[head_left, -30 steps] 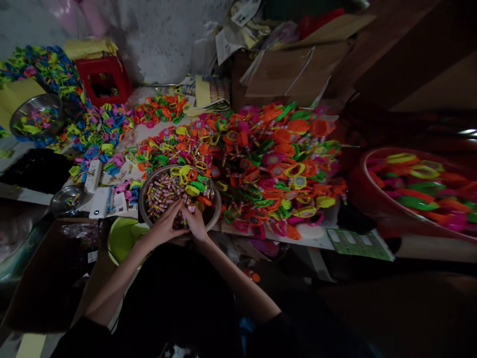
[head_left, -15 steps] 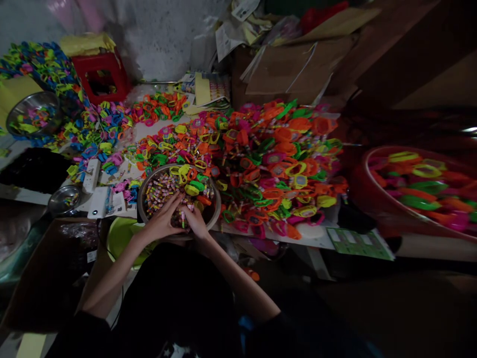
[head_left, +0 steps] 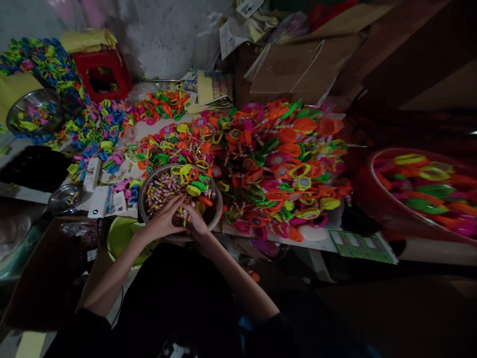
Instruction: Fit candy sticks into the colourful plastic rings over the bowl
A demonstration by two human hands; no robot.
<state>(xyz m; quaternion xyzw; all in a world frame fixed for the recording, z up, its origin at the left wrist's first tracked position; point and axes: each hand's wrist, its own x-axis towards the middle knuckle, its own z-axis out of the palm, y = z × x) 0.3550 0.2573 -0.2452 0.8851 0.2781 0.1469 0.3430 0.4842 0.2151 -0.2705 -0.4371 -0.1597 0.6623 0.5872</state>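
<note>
Both hands have barely shifted over the last second, their fingertips drawn slightly closer together above the near side of the metal bowl (head_left: 180,199). The left hand (head_left: 164,219) reaches in from the near-left, fingers curled down toward a small wrapped piece (head_left: 184,215) pinched between the two hands. The right hand (head_left: 196,223) meets it from the near side, fingers bent; whether it grips that piece or only steadies it is too dark to tell.

The bowl sits at the near edge of the tabletop, holding small wrapped candies (head_left: 161,188) on its left and a few plastic rings (head_left: 194,185) on its far side. Judging by this, many loose pieces remain. Beyond and to the right, a big heap of bright ring toys (head_left: 278,159) covers the tabletop's middle, seemingly finished work. A red basin (head_left: 367,194) at the right edge holds more. Blue and yellow rings (head_left: 93,129) spread toward the far-left corner, beside another steel bowl (head_left: 33,110) and a red stool (head_left: 100,74).
</note>
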